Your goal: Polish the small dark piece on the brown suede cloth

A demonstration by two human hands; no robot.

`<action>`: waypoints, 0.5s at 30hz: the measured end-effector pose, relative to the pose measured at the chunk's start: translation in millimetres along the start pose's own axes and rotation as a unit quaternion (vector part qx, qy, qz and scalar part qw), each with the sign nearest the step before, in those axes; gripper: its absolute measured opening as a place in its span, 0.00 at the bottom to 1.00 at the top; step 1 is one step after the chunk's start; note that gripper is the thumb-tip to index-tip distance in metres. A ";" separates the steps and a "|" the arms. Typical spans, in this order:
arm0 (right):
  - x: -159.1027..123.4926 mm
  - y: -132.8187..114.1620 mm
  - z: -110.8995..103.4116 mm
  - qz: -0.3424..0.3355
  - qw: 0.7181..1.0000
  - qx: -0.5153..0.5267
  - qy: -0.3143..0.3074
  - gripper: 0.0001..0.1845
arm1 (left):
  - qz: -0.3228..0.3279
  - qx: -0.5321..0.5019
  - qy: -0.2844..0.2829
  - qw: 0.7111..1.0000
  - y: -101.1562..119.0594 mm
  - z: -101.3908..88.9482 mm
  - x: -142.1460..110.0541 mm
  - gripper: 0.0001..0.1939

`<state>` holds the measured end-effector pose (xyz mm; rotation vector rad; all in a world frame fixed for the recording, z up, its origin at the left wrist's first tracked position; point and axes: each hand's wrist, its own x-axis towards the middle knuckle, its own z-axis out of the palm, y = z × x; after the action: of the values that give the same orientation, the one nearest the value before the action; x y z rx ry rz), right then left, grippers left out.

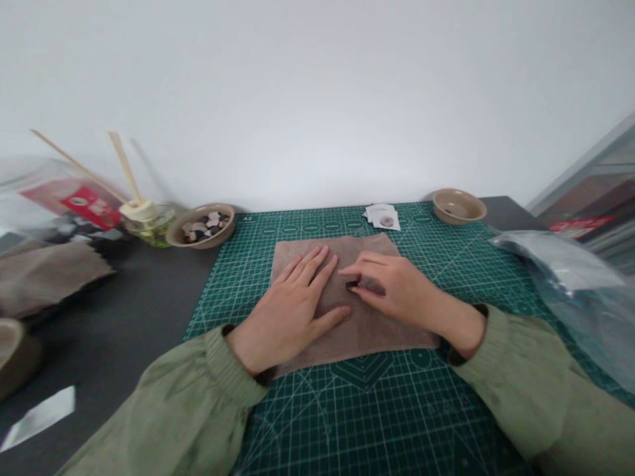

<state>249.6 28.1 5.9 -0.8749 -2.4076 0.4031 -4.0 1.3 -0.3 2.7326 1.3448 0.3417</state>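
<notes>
A brownish-grey cloth [367,330] lies spread on a green cutting mat [307,430]. My left hand [297,307] rests flat on the cloth's left part, fingers stretched out and thumb apart. Over the cloth's right part, my right hand [389,281] pinches a small dark piece [352,284] between thumb and fingers, at or just above the fabric. Its exact kind cannot be made out, and part of it is hidden by the fingertips. Both wrists come out of green sleeves with gathered cuffs.
Behind on the left, a brown bowl [186,235] holds several dark and pale pebble-like pieces. Another bowl [464,206] stands back right, near white cards [384,217]. A reed diffuser [151,221] and folded cloth [49,274] are left; clear plastic bags [570,264] lie right.
</notes>
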 end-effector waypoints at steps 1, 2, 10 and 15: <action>-0.1 -0.4 3.2 -0.006 1.000 0.007 0.004 0.15 | 0.000 0.001 0.001 1.000 0.1 -0.3 -0.1 0.46; 0.3 -0.8 6.2 -0.010 1.000 0.016 0.008 0.16 | -0.002 0.001 0.002 1.000 0.2 -0.6 0.0 0.46; 0.5 2.0 1.8 0.024 0.998 0.051 0.032 0.12 | -0.002 -0.011 0.006 1.000 0.3 -0.9 1.4 0.46; 0.0 -0.3 -0.6 0.020 0.998 0.057 0.026 0.13 | -0.006 -0.002 -0.005 1.000 0.6 -1.4 1.4 0.46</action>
<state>249.8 27.9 6.5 -0.8721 -2.2985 0.5203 -3.1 1.9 1.4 2.7190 1.3564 0.3299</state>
